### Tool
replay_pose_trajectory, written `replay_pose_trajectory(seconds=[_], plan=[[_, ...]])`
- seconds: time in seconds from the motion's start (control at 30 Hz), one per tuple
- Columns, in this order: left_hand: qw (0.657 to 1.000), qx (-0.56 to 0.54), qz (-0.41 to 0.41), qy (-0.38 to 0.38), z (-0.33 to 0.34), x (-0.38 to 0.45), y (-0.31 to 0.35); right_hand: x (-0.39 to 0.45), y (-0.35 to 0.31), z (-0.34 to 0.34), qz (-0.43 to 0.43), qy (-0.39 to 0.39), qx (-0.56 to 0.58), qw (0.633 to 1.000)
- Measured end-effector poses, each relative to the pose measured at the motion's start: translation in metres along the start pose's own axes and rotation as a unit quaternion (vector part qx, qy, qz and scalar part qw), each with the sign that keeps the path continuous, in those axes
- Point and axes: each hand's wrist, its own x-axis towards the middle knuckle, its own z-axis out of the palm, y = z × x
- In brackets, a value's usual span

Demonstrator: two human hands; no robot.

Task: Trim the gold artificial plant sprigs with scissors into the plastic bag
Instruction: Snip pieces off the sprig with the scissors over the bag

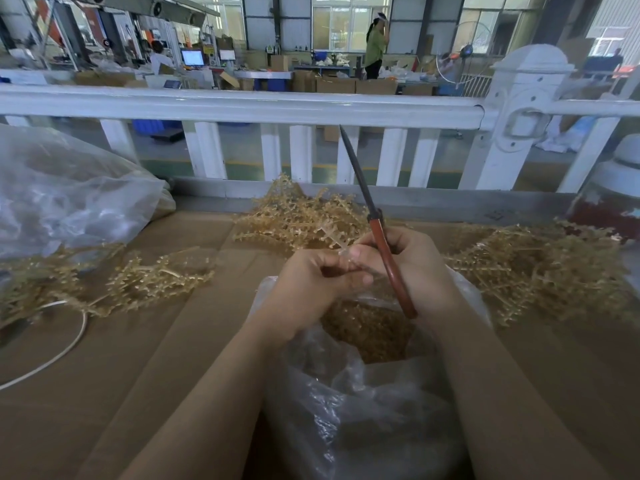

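Both hands meet just above the open bag (pixel 363 393), which sits at the near edge of the cardboard-covered table (pixel 156 358). The left hand (pixel 311 289) pinches the stem end of a pale sprig (pixel 334 237) between thumb and fingertips; the sprig sticks up and away from the bag. The right hand (pixel 415 271) touches the left at the fingertips and is wrapped around the red handles of the scissors (pixel 377 223) — blades together, tip pointing up and away toward the white fence (pixel 242 105) beyond the table.

Inside the bag lies a heap of gold trimmings (pixel 367 334), directly below the hands.

Loose gold sprigs lie around the bag in three piles: one behind it (pixel 298 213), beyond the hands; one to its right (pixel 536 268); one to its left (pixel 104 282). Farther left of the bag, a large clear sack (pixel 69 195) rests on the table against the fence, and a white cord (pixel 65 344) curves across the cardboard nearer than the left pile.

Past the fence, well away from the bag, a person in a green top (pixel 375 46) stands among cartons on the factory floor.
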Motion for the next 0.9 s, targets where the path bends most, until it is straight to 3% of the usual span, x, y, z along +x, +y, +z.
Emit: replay_pose_trajectory(seconds=[0.2,0.53,0.63,0.77,0.9], plan=[[0.991,-0.125,0.028,0.021,-0.009,0.002,-0.002,0.002,0.002,-0.009,0.009,0.040,0.004,0.999],[0.990,-0.132,0.011,0.042,-0.010,0.004,-0.007,0.003,0.004,-0.005,-0.011,0.011,-0.056,0.998],[0.990,-0.122,-0.016,0.072,-0.014,0.005,-0.011,0.004,0.006,-0.008,-0.012,0.013,-0.112,0.994],[0.984,-0.138,-0.003,0.112,-0.020,0.006,-0.010,0.004,0.008,-0.011,-0.019,-0.013,-0.271,0.962],[0.977,-0.154,0.002,0.146,-0.022,0.006,-0.009,0.005,0.014,-0.014,-0.033,-0.028,-0.331,0.943]])
